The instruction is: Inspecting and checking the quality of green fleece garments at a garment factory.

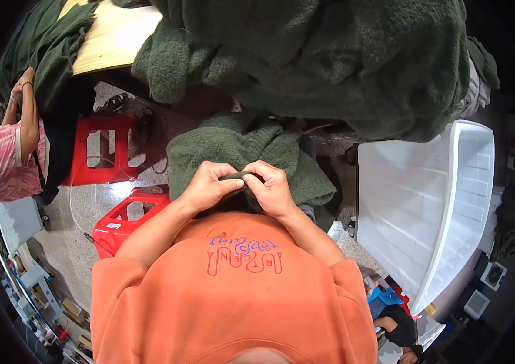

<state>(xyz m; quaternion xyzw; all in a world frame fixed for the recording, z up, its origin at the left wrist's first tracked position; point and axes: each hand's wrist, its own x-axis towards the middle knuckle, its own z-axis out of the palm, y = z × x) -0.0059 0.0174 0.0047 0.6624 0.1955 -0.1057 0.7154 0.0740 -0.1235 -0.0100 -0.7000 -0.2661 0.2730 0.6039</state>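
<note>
A dark green knitted garment (218, 145) lies bunched over my lap. Just in front of my chest, my left hand (210, 185) pinches a narrow folded edge of the knit between thumb and fingers. My right hand (271, 189) grips the same edge, and the two thumbs nearly meet. Between the thumbs shows a short dark strip of the fabric. Below the fingers the held part falls into shadow, so its shape is hidden. Whether anything small sits in the fingertips I cannot tell.
A large heap of green knitwear (330, 67) hangs over the table (118, 39) ahead. Red plastic stools (103, 173) stand at left, where a person in pink (15, 158) handles green cloth. A big white plastic bin (409, 194) stands to my right. Another person is at lower right.
</note>
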